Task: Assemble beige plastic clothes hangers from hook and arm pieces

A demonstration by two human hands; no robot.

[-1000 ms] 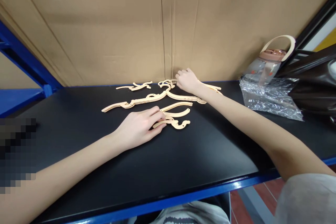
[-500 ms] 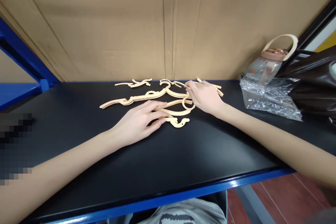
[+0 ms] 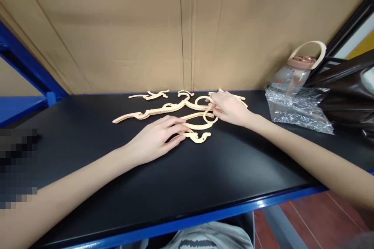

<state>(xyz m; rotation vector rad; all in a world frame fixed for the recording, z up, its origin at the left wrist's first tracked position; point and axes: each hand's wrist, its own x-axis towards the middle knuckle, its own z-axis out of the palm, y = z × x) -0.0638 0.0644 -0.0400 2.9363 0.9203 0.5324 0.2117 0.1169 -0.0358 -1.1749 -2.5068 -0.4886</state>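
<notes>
Cream folding-hanger pieces lie on the black tabletop (image 3: 187, 186). My left hand (image 3: 159, 136) rests over the nearer ones, fingers stretched and apart. Its fingertips touch a folded hanger piece (image 3: 200, 127), and its thumb is beside a hooked hanger piece (image 3: 200, 139). My right hand (image 3: 230, 107) is closed on a curved, ring-like hanger hook (image 3: 198, 99), its fingertips partly hidden. Just below those fingertips is another loop (image 3: 208, 118). Behind my left hand stretches a long, opened hanger (image 3: 157, 109) with its hook at the top.
More hanger pieces (image 3: 156, 95) lie at the back left, and others (image 3: 241, 98) behind my right hand. A clear bottle (image 3: 295, 74) with a looped handle stands at the right, behind crumpled clear plastic (image 3: 300, 111). Cardboard (image 3: 122, 35) walls the back.
My right hand has shifted slightly right, and the ring-like hook now shows at its fingertips. My left hand stays nearly still over the nearer pieces.
</notes>
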